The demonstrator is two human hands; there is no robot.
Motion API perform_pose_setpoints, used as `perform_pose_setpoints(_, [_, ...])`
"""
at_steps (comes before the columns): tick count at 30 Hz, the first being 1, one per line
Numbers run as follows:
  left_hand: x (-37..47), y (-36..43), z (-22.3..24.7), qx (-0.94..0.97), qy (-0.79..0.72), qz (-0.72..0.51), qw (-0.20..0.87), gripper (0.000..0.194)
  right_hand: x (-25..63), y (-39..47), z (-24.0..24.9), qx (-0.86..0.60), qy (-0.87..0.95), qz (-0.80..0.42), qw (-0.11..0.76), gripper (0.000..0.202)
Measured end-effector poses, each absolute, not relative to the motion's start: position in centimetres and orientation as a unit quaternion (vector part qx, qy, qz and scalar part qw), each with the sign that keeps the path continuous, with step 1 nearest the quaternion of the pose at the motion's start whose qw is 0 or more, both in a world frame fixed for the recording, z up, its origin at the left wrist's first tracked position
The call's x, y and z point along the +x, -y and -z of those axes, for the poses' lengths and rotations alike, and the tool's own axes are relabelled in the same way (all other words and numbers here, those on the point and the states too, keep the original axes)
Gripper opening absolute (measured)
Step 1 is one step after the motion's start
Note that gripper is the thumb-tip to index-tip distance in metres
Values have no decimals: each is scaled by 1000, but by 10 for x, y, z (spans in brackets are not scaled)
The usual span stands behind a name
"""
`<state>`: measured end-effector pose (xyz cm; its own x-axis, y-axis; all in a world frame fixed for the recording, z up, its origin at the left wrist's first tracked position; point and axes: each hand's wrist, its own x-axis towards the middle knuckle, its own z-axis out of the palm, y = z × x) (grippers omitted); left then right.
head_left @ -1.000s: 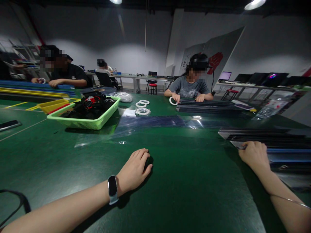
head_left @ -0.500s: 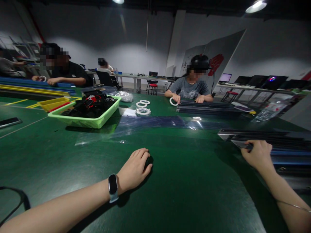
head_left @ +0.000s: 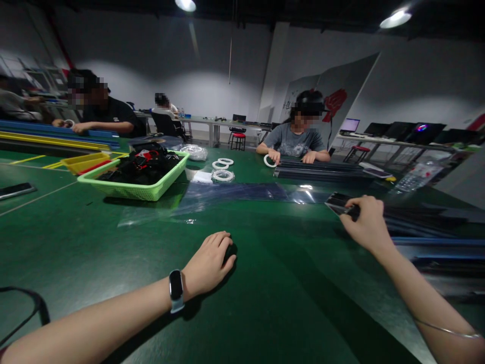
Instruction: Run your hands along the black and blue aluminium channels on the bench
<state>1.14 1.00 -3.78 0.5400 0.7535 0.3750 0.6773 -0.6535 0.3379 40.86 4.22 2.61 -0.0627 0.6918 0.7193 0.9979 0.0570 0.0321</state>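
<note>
Dark strip [head_left: 336, 202]: its end gripped by right hand [head_left: 367, 223], at right of green table [head_left: 265, 303]. Left hand [head_left: 208, 264]: laid on table, fingers curled; whether anything is held cannot be told.

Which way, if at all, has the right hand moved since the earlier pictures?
Yes: the right hand has moved leftward and slightly forward, closer to the green basket, which stayed put.

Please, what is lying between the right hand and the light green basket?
Clear plastic film lies on the green table between the right hand and the basket, as the head view shows; a white slip and white rings lie by its far edge.
</note>
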Motion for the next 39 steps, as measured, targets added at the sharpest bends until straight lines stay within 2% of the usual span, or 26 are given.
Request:
perform_pose_setpoints(6, [12, -10, 33, 848, -416, -297, 140, 17, 282, -4, -23, -525, 783, 94, 321, 21])
perform_pose_setpoints(12, [6, -26, 34, 772, -450, -390, 223, 14, 220, 43, -10, -418, 876, -88, 225, 28])
perform_pose_setpoints(17, [4, -30, 36, 754, -450, -409, 250, 11, 210, 58, -10, -373, 908, -115, 151, 29])
perform_pose_setpoints(20, [4, -27, 35, 758, -442, -408, 252, 10, 216, 56, -25, -385, 910, -100, 118, 38])
perform_pose_setpoints(24, [5, -26, 35, 764, -442, -397, 252, 10, 260, 33, -43, -484, 874, -25, 48, 79])
perform_pose_setpoints(29, [6, -26, 36, 768, -439, -393, 251, 9, 358, -9, -32, -669, 727, -1, -155, 103])
perform_pose_setpoints(33, [6, -24, 34, 768, -440, -390, 254, 10, 398, -28, -18, -673, 716, -72, -171, 100])
perform_pose_setpoints(39, [6, -24, 34, 769, -445, -385, 251, 11, 396, -33, -19, -601, 778, -144, -112, 88])
